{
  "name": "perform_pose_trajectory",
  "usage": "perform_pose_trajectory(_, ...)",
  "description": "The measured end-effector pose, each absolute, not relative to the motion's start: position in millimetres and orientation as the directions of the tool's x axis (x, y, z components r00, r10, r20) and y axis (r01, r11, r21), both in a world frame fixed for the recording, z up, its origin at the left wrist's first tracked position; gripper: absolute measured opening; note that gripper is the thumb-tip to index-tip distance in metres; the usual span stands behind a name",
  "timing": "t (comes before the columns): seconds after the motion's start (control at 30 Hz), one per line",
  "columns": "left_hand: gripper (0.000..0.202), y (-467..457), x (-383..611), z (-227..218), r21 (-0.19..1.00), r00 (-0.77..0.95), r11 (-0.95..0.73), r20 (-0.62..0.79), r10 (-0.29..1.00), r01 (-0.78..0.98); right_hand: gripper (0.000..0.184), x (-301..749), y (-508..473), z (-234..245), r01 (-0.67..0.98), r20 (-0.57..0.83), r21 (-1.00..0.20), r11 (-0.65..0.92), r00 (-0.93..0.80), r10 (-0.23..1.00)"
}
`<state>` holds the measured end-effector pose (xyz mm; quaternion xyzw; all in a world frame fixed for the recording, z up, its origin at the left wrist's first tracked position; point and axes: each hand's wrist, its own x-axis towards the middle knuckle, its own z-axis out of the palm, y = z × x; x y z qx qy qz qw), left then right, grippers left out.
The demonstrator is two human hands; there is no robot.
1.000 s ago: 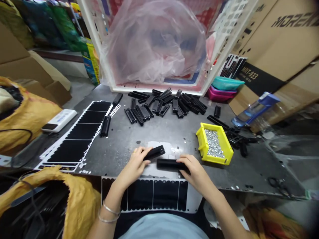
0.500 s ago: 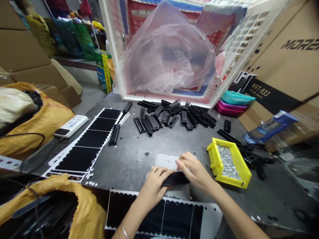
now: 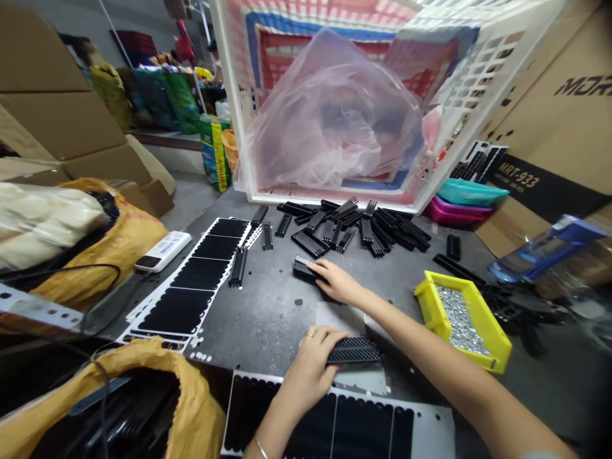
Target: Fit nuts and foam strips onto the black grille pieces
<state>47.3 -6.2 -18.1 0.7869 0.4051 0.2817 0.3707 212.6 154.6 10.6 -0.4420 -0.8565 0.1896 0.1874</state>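
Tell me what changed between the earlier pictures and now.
The right hand has moved forward off the white sheet to a black slotted strip by the pile. The left hand keeps holding the black perforated strip. The yellow bin stayed put.

The right hand [image 3: 337,282] has left the black finned bar [image 3: 354,350] and reached far across the table to a second finned bar [image 3: 303,269], while the left hand [image 3: 310,370] now holds the first alone
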Motion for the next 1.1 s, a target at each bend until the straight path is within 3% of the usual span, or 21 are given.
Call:
perform_pose_trajectory(0.07, 0.08, -6, 47, -20, 0.812, 0.436, -0.366, 0.156, 0.887, 0.455, 0.056, 252, 115, 11, 0.628, 0.109, -0.557, 0.543, -0.593, 0.798)
perform_pose_trajectory(0.17, 0.11, -4, 46, -23, 0.799, 0.299, -0.324, 0.19, 0.935, 0.506, 0.05, 295, 67, 15, 0.506, 0.028, -0.746, 0.433, -0.626, 0.78)
perform_pose_trajectory(0.27, 0.121, -1, 45, -26, 0.797, 0.296, -0.321, 0.187, 0.937, 0.512, 0.043, 310, 43, 18, 0.463, -0.004, -0.823, 0.329, -0.584, 0.812)
perform_pose_trajectory(0.43, 0.117, 1, 46, -32, 0.806, 0.328, -0.327, 0.176, 0.928, 0.493, 0.034, 290, 43, 15, 0.383, 0.036, -0.883, 0.271, -0.521, 0.853)
perform_pose_trajectory(0.63, 0.127, 0, 49, -29, 0.71, 0.24, -0.336, 0.237, 0.942, 0.619, 0.031, 265, 52, 9, 0.308, 0.05, -0.932, 0.19, -0.409, 0.911)
perform_pose_trajectory(0.77, 0.132, 4, 47, -23, 0.771, 0.309, -0.354, 0.213, 0.927, 0.53, 0.035, 287, 46, 23, 0.299, 0.049, -0.944, 0.138, -0.285, 0.957)
perform_pose_trajectory(0.97, 0.123, 7, 34, -10, 0.882, 0.38, -0.257, 0.097, 0.92, 0.396, 0.034, 317, -18, 43, 0.345, 0.063, -0.931, 0.12, -0.171, 0.983)
perform_pose_trajectory(1.03, 0.12, -1, 30, 3, 0.907, 0.408, -0.245, 0.091, 0.909, 0.342, 0.037, 308, -40, 42, 0.248, 0.043, -0.966, 0.071, -0.115, 0.992)
perform_pose_trajectory(1.1, 0.103, -16, 31, 19, 0.923, 0.438, -0.259, 0.115, 0.891, 0.285, 0.043, 288, -56, 39, 0.063, 0.015, -0.998, 0.02, -0.079, 0.997)
